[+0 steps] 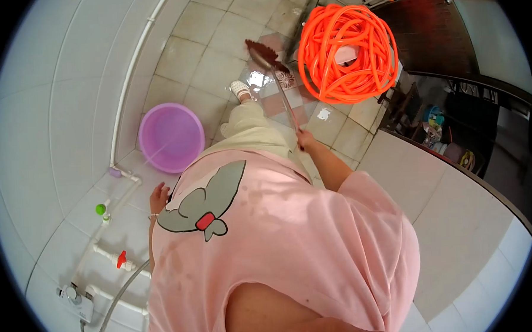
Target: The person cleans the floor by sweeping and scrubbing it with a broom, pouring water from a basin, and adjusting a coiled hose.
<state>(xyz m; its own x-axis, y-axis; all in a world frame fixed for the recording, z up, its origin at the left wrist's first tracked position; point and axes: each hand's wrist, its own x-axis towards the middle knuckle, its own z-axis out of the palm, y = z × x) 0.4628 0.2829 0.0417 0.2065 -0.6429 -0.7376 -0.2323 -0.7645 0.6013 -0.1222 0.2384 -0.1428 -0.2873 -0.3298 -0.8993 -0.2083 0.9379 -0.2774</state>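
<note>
The right grip (pixel 305 142) is closed around the near end of the mop's handle (pixel 285 97). From this grip the mop's long axis runs forward and a little to the left, so the mop head (pixel 268 52) lies well ahead, over wet floor tiles (pixel 324 121). A white shoe (pixel 241 90) is just left of that line. The right hand is clearly the nearer one to the mop; the left grip (pixel 159 197) hangs beside the shirt (pixel 268 225), its fingers loosely parted and no object visible in them.

Ahead of the left grip sits a purple basin (pixel 151 120), nearest to that hand. A thin pale line crosses its inside, but whether it holds water cannot be told. Ahead and to the right of the right grip is a coil of orange hose (pixel 317 51), with a pale piece (pixel 346 55) showing in its middle. Farther right, a dark recess holds small things, one blue (pixel 433 116), the rest too dim to name.
</note>
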